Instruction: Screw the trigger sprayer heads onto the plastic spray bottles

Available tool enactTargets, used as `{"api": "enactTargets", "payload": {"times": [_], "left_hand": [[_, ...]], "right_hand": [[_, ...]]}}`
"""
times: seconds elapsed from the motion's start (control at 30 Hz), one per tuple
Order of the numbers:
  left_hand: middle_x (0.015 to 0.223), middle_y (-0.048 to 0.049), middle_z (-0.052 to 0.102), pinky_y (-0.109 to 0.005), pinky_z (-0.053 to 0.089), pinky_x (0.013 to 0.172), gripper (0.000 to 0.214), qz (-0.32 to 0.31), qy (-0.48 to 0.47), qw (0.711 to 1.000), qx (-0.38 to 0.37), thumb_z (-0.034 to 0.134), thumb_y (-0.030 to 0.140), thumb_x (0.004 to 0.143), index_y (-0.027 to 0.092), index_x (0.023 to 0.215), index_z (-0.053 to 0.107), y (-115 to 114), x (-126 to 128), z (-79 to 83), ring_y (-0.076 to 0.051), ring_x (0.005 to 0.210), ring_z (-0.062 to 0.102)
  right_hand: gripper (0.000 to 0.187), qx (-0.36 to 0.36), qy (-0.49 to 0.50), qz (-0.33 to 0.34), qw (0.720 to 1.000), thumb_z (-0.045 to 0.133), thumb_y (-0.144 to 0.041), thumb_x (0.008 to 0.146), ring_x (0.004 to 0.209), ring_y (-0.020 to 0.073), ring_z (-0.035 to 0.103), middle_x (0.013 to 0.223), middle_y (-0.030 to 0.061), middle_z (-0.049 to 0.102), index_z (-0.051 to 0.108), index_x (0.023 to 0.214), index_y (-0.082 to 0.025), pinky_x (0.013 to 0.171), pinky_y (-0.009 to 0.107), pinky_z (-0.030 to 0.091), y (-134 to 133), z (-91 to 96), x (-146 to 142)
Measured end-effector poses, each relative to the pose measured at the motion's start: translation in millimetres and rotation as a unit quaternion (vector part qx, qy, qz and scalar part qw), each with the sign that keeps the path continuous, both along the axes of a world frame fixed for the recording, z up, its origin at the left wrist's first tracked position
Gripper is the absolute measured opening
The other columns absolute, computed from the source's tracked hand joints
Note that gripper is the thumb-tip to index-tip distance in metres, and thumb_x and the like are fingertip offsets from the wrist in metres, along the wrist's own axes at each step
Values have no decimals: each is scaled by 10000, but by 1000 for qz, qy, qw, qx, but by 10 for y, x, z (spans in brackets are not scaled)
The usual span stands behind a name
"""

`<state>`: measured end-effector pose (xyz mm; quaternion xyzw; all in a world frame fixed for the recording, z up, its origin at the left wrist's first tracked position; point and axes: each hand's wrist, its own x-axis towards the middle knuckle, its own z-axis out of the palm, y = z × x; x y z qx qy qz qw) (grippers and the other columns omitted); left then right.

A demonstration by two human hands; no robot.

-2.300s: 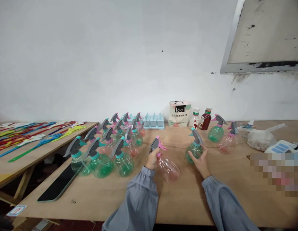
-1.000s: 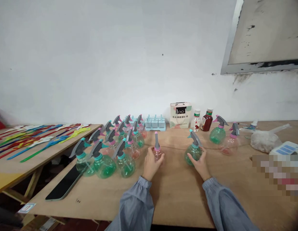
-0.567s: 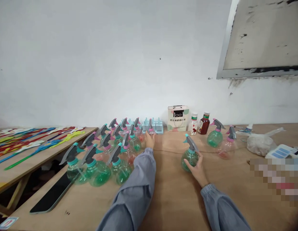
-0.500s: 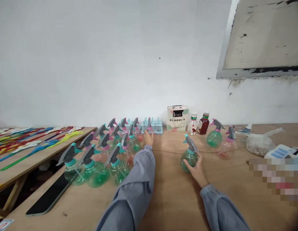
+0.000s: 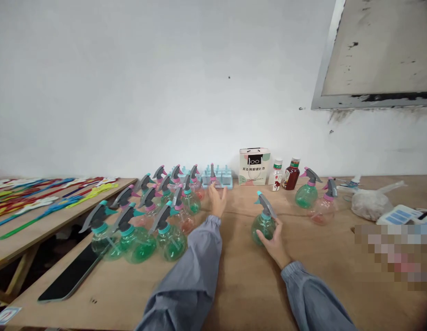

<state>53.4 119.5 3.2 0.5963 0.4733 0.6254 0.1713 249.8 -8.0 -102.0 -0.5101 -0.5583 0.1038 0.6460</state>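
Fingers apart, my left hand (image 5: pixel 218 201) is just in front of a pink-collared spray bottle (image 5: pixel 213 178) at the back of the group; that bottle's lower part is partly hidden by the hand. My right hand (image 5: pixel 275 241) is wrapped round the body of a clear green spray bottle (image 5: pixel 262 226) with a grey trigger head and teal nozzle. Several green and pink spray bottles stand in rows to the left, such as a green one (image 5: pixel 172 243) near the front. To the right stand another green spray bottle (image 5: pixel 305 196) and a pink one (image 5: pixel 321 209).
Along the wall are light blue plastic molds (image 5: pixel 226 178), a paper bag (image 5: pixel 253 177), a white-labelled bottle (image 5: pixel 276 177) and a brown bottle (image 5: pixel 291 177). A phone (image 5: pixel 70 276) lies front left. A plastic bag (image 5: pixel 370 205) lies at right. Colourful strips (image 5: pixel 51 202) cover the adjoining left table.
My left hand has drawn back from the pink spray bottle and its fingers have spread. My right hand has shifted slightly left with the green spray bottle.
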Motion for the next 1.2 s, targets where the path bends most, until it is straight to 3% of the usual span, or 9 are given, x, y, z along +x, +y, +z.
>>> {"api": "enactTargets", "payload": {"times": [0.1, 0.17, 0.27, 0.4, 0.47, 0.57, 0.8, 0.93, 1.2], "left_hand": [[1465, -150, 422, -457, 290, 1167, 534, -221, 5, 972, 76, 359, 518, 971, 204, 1403, 362, -565, 76, -99, -264, 1387, 395], [1530, -150, 352, -474, 262, 1187, 738, -313, 46, 945, 83, 527, 579, 886, 217, 1478, 277, -880, 99, -157, -300, 1430, 333], [1509, -170, 367, -500, 244, 1188, 959, -269, 62, 960, 41, 743, 532, 738, 208, 1496, 254, -1129, 85, -193, -344, 1426, 321], [1433, -159, 460, -474, 301, 1153, 728, -210, 5, 978, 9, 659, 451, 835, 222, 1446, 335, -1139, 1, -173, -294, 1363, 422], [1416, -138, 494, -448, 312, 1144, 647, -218, -17, 976, 11, 642, 418, 852, 241, 1417, 381, -1125, -47, -169, -268, 1342, 449], [1420, -125, 516, -414, 337, 1121, 603, -221, -39, 974, 13, 659, 374, 840, 247, 1386, 437, -1152, -95, -191, -244, 1288, 495], [1337, -111, 596, -387, 390, 1071, 488, -255, -37, 966, 1, 668, 308, 821, 234, 1284, 532, -1222, -131, -231, -223, 1215, 559], [1288, -118, 617, -375, 459, 988, 452, -275, -16, 961, 9, 649, 286, 829, 218, 1262, 538, -1215, -157, -214, -221, 1144, 602], [1263, -90, 619, -393, 500, 960, 446, -262, -46, 964, 9, 670, 344, 825, 260, 1244, 542, -1174, -258, -201, -216, 1097, 618]], "right_hand": [[732, 5, -33, 42, 999, 652, -514, 813, 1133, 281, 609, 1238, 162, 569, 314, 1369, -179, 980, 475, 511, -47, -33, -212], [720, 10, -62, 74, 995, 623, -474, 847, 1181, 280, 593, 1284, 171, 554, 293, 1414, -180, 1008, 475, 501, -92, -40, -363], [734, 16, -114, 139, 984, 604, -439, 869, 1286, 288, 531, 1370, 174, 519, 263, 1472, -198, 1070, 494, 455, -162, -30, -512], [608, 16, -138, 209, 968, 587, -415, 888, 1333, 280, 489, 1425, 137, 511, 385, 1433, -237, 1116, 494, 408, -177, 43, -458], [518, 29, -96, 155, 983, 561, -417, 904, 1298, 268, 511, 1381, 125, 546, 448, 1378, -239, 1118, 498, 397, -126, 121, -305], [507, 81, 4, -42, 996, 541, -454, 903, 1286, 260, 489, 1350, 119, 527, 442, 1340, -218, 1129, 520, 352, -2, 255, 88], [694, 96, 31, -421, 902, 623, -503, 778, 1323, 394, 358, 1365, 251, 376, 355, 1307, -143, 1077, 631, 269, 166, 316, 1323], [819, 30, 81, -473, 877, 672, -565, 700, 1311, 457, 325, 1360, 309, 349, 348, 1316, -134, 1031, 658, 259, 236, 263, 1652], [993, -53, 98, -437, 892, 705, -578, 610, 1300, 457, 386, 1369, 340, 410, 326, 1424, -155, 1009, 638, 291, 411, 128, 1772]]}}
